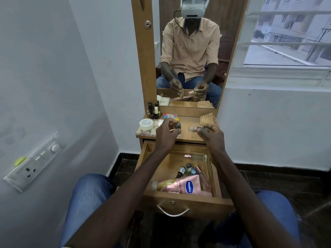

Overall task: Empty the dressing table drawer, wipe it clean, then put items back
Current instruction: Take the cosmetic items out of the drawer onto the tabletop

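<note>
Open drawer (179, 199) — bottle-holding hands above

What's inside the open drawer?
In the drawer: a pink Vaseline tube, a clear bottle with a pink cap, a few small bottles. The tube covers whatever lies beneath it.

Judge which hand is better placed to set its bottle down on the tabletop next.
Probably the left hand: its dark-capped bottle hangs upright just above bare tabletop. The right hand holds its clear bottle sideways, so it would need turning first.
</note>
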Motion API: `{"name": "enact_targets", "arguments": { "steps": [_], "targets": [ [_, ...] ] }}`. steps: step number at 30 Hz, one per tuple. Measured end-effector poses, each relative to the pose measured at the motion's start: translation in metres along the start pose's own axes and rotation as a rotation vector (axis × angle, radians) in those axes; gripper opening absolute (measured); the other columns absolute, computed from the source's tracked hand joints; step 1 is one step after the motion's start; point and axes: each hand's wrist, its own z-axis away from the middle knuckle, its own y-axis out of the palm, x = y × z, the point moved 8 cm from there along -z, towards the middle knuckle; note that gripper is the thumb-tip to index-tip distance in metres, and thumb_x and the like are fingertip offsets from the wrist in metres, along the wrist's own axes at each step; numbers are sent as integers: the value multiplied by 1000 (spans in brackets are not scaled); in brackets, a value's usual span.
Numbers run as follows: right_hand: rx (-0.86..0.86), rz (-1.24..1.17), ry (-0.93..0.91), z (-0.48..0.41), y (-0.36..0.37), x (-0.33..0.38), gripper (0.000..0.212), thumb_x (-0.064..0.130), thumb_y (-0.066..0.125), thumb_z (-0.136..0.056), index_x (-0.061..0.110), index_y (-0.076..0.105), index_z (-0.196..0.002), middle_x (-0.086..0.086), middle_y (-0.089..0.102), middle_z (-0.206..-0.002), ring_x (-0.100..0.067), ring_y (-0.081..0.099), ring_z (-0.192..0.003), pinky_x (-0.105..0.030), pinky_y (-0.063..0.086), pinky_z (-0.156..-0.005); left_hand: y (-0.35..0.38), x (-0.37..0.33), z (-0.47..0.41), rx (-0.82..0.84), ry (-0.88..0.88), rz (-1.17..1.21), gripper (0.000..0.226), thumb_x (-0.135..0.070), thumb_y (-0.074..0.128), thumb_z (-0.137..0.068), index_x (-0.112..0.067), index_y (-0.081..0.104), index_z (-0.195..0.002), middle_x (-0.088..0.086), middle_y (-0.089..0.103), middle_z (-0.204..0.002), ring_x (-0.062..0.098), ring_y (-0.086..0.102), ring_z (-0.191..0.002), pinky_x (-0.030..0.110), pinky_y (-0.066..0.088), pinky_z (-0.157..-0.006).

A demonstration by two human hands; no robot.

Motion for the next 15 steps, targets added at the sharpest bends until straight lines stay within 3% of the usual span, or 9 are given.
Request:
{"name": "enact_targets", "arguments": {
  "steps": [6, 8, 12, 15],
  "targets": [
    [25, 137, -98, -7, 10, 18, 45, 16, 84, -85, 7, 64, -124, -4, 75, -114, -15, 72, -107, -30, 59, -92, 15, 6, -16, 37, -6, -78, 30, -9, 76, -89, -15, 63, -115, -2, 69, -110, 4, 63, -98, 3, 43, -74],
    [38, 162, -116, -9, 12, 17, 44, 17, 85, -84, 8, 65, -122, -4, 75, -112, -16, 73, -107, -31, 60, -92, 18, 12, -17, 41, -11, -94, 31, -9, 76, -89, -14, 63, -117, -1, 70, -114, 5, 62, -101, 5, 44, -77],
    [47, 178, -130, -10, 10, 12, 41, 16, 85, -84, 10, 66, -119, -4, 75, -112, -15, 72, -107, -32, 60, -92, 20, 21, -17, 30, -19, -88, 32, -11, 75, -90, -17, 62, -119, -1, 70, -117, 8, 64, -106, 23, 51, -87],
    [58, 214, -148, -14, 10, 10, 35, 13, 83, -86, 16, 68, -117, 1, 75, -112, -11, 72, -107, -31, 59, -93, 20, 23, -17, 29, -22, -82, 34, -12, 75, -91, -17, 61, -121, -1, 69, -120, 9, 64, -108, 15, 49, -83]
  ]
}}
